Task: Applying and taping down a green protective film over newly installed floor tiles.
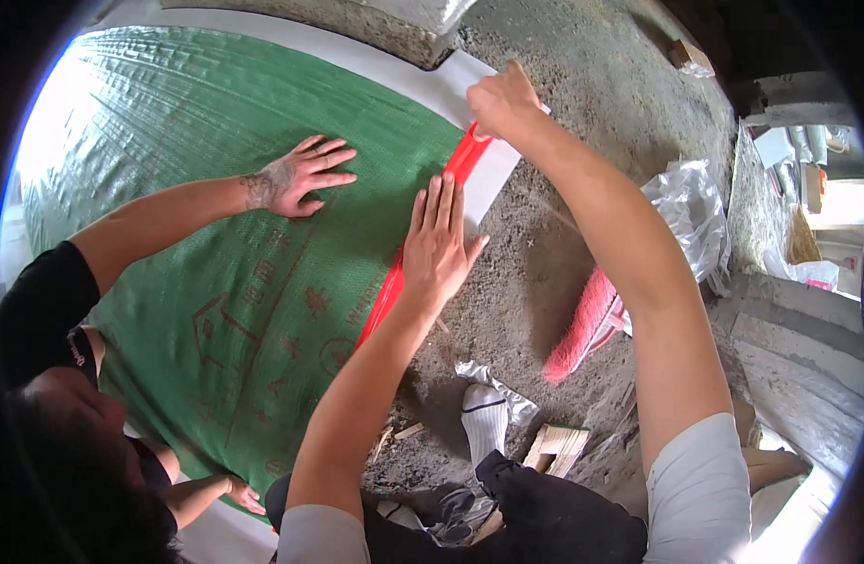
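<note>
Spread over the left and centre of the frame: a green sheet (197, 141), woven and shiny, creased toward the glare at upper left, with dark printed marks and a house-shaped outline below the middle. Along its right edge, a glossy strip of red tape (382, 304), slanting from lower centre to upper centre, with a smooth white layer (490, 183) showing beyond. Left hand (437, 244) flat at centre on tape and sheet, fingers straight, thumb apart, no grip on anything. Right hand (502, 101) curled at the tape's upper end; impossible to tell whether pinching it. Farther left, splayed on the green, a co-worker's hand (305, 177). At right, crumpled clear plastic (691, 216), contents unclear, near a broom (582, 324) with pink-red bristles. Beneath, rough, grainy grey floor (521, 273).
</note>
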The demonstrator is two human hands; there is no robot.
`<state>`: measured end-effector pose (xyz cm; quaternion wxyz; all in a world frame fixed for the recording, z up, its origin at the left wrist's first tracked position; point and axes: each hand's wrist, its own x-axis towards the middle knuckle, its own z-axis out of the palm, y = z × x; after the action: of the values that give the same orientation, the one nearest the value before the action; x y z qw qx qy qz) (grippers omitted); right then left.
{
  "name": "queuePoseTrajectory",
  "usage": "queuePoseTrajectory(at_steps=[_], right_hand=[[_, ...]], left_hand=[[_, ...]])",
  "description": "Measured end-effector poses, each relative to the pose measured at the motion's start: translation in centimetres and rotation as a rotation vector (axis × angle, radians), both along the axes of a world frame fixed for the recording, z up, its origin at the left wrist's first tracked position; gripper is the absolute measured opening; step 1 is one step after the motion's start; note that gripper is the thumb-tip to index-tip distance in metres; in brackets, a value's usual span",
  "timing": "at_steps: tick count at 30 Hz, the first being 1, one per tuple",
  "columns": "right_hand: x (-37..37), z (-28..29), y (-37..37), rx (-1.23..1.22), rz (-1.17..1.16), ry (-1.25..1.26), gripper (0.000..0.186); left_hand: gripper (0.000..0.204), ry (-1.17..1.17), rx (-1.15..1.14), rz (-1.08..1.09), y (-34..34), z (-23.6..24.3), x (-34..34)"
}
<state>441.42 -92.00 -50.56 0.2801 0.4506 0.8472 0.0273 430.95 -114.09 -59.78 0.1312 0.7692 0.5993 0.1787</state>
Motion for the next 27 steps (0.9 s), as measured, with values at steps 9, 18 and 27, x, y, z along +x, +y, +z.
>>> queuePoseTrajectory(at_steps=[9, 18, 27], right_hand=[[1.2, -0.8, 0.3, 0.067, 0.089, 0.094, 0.027], [2.6, 0.2, 1.3, 0.156, 0.129, 0.201, 0.011], [2.3, -2.3, 0.7, 0.231, 0.205, 0.186, 0.015]], left_hand=[[0.102, 0.009, 0.051, 0.007, 6.3, -0.4, 3.1], [0.104, -0.013, 0.034, -0.004, 6.5, -0.3, 2.8], [0.103, -0.002, 0.032, 0.038, 8.3, 0.0, 3.6]])
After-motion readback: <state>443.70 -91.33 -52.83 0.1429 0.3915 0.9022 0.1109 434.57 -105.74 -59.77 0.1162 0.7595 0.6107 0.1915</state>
